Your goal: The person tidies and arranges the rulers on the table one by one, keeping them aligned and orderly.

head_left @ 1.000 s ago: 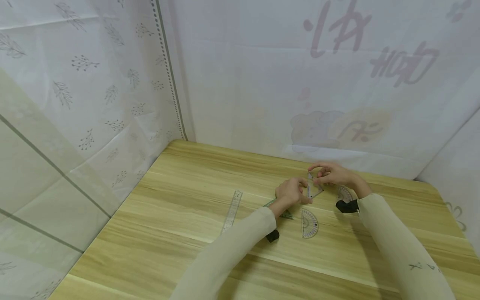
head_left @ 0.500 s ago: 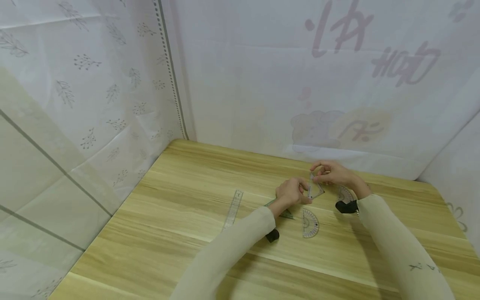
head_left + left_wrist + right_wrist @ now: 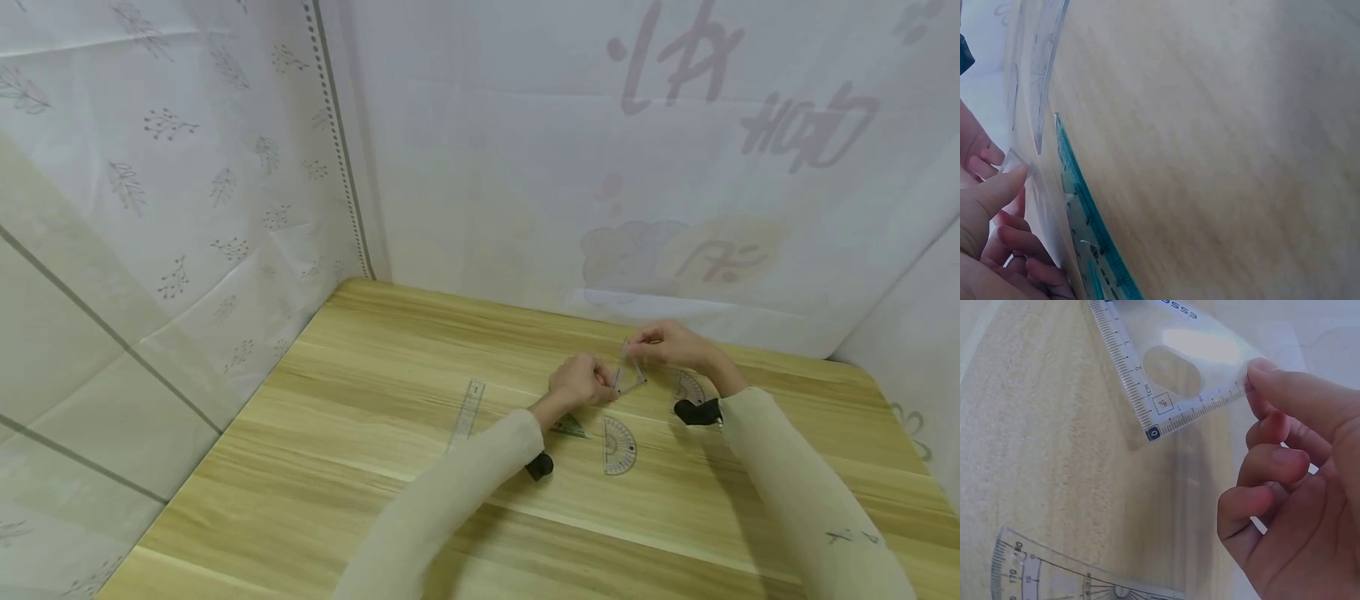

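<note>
A clear triangular set square [image 3: 640, 379] is held up between both hands, tilted off the table. My right hand [image 3: 670, 345] pinches one corner of it between thumb and index finger, the other fingers curled below, as the right wrist view shows on the set square [image 3: 1210, 350]. My left hand [image 3: 583, 381] pinches the corner nearest to it; in the left wrist view the thumb [image 3: 997, 190] presses its clear edge. Under the left wrist lies a green-edged set square [image 3: 572, 427], partly hidden by the arm, with its teal edge [image 3: 1094, 219] close to the left fingers.
One clear protractor [image 3: 619, 446] lies in front of the hands. Another protractor [image 3: 687, 387] lies beside the right wrist, partly covered by a black wrist strap [image 3: 697, 412]. A clear ruler [image 3: 468, 412] lies left, partly behind the left sleeve. A white curtain [image 3: 480, 200] borders the wooden table [image 3: 390, 358].
The right fingers, earlier spread around the set square's upper corner, have come together on it. The set square has tilted and shifted slightly, and the left hand has moved up a little.
</note>
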